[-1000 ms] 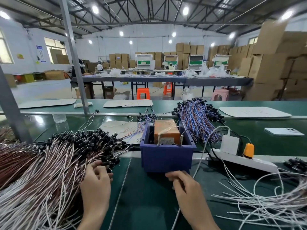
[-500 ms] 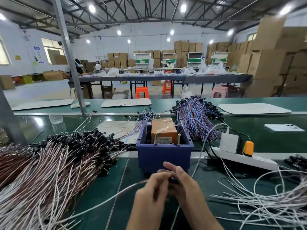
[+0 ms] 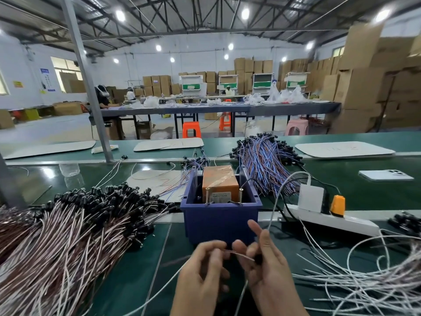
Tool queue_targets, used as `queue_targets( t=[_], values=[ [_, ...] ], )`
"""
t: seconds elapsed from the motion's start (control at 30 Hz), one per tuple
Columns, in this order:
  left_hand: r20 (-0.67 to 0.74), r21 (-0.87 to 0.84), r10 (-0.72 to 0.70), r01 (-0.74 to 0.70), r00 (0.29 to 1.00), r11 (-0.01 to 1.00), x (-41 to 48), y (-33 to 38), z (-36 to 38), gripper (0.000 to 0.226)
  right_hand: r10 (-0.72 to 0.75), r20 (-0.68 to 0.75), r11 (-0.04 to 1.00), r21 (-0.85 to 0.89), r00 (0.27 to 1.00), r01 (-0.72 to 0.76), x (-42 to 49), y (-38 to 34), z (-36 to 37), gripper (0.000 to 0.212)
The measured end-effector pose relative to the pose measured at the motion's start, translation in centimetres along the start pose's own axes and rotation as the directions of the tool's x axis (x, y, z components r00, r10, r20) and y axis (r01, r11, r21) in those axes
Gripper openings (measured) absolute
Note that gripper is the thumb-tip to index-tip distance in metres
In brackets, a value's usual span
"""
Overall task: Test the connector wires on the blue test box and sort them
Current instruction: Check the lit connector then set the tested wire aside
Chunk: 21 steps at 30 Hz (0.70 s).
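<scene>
The blue test box point(image 3: 219, 222) stands on the green bench in front of me, with an orange unit point(image 3: 219, 182) and two upright metal pins inside. Just in front of it my left hand point(image 3: 202, 274) and my right hand point(image 3: 266, 267) hold one thin connector wire point(image 3: 239, 254) between them. The left fingers pinch its end. The right hand grips its black connector, index finger raised. A big heap of white-brown wires with black connectors point(image 3: 75, 226) lies to the left. A looser pile of white wires point(image 3: 369, 277) lies to the right.
A white power strip point(image 3: 330, 218) with a white adapter and an orange plug lies right of the box. Blue-red wires point(image 3: 266, 160) are heaped behind it. A phone point(image 3: 385, 175) lies far right. A steel post point(image 3: 86, 78) rises at the left.
My left hand left the wire heap on the left and came to the middle with one wire. Both hands now hold that wire in front of the box.
</scene>
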<state>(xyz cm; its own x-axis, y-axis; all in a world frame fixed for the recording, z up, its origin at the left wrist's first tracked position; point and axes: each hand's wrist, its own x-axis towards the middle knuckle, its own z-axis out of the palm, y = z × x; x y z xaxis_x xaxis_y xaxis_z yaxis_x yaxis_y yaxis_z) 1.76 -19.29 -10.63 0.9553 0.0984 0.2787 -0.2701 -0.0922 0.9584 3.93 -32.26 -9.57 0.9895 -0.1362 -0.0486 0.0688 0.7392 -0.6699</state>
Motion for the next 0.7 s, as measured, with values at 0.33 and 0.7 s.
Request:
queue_targets(
  t=[0.33, 0.7],
  values=[
    [-0.308, -0.077, -0.016, -0.008, 0.951, 0.997, 2.3, -0.6, -3.7, 0.030, 0.051, -0.054, 0.990, -0.127, 0.997, -0.058, 0.1, -2.6, -1.6, 0.040],
    [-0.239, 0.209, 0.299, -0.252, 0.924, 0.945, 0.9, 1.0, -1.2, 0.027, -0.006, 0.434, 0.396, -0.826, 0.901, 0.401, -2.9, -0.7, 0.9, 0.017]
  ],
)
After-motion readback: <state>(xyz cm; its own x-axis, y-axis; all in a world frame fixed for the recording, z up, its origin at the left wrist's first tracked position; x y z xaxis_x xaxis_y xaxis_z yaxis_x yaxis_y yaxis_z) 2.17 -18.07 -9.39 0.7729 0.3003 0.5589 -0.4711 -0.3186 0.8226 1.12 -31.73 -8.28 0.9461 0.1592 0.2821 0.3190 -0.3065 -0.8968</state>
